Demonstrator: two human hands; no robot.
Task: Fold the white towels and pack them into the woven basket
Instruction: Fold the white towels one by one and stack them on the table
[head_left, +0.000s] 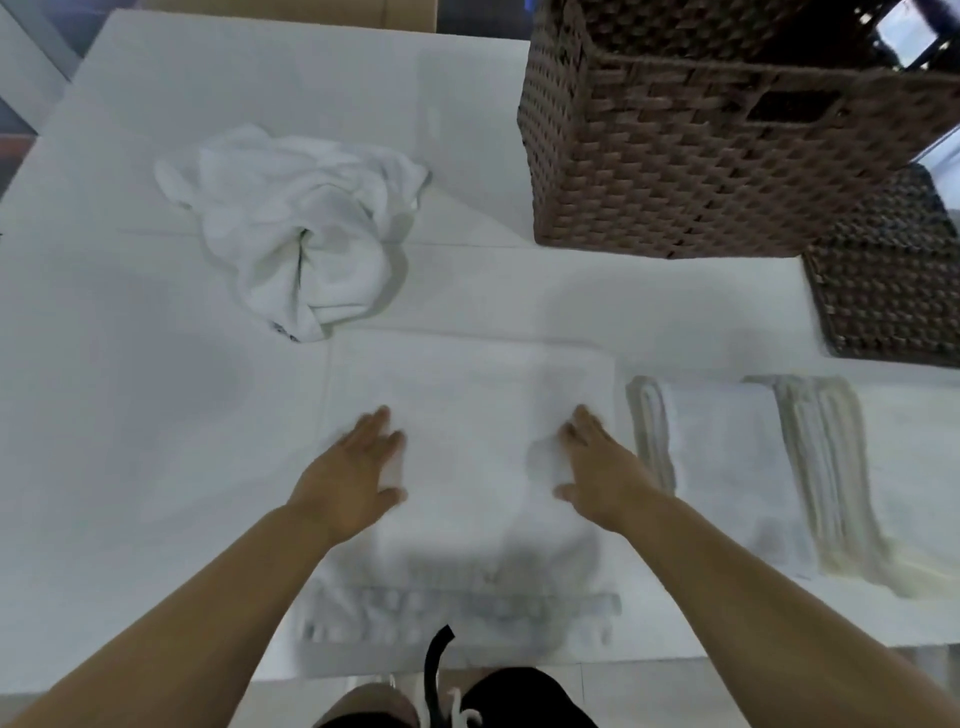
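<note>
Now folding step: left hand and right hand, flat-fingered, gripping nothing, press towel near woven basket; next fold over.

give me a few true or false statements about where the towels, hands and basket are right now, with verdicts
1. Both hands lie flat on the spread white towel. True: left hand, right hand.
2. The crumpled white towel sits inside the brown woven basket. False: it lies on the white table, left of the basket.
3. Folded white towels lie right of the right hand. True.
4. The left hand grips a towel corner. False: its fingers are straight, pressing down.
</note>
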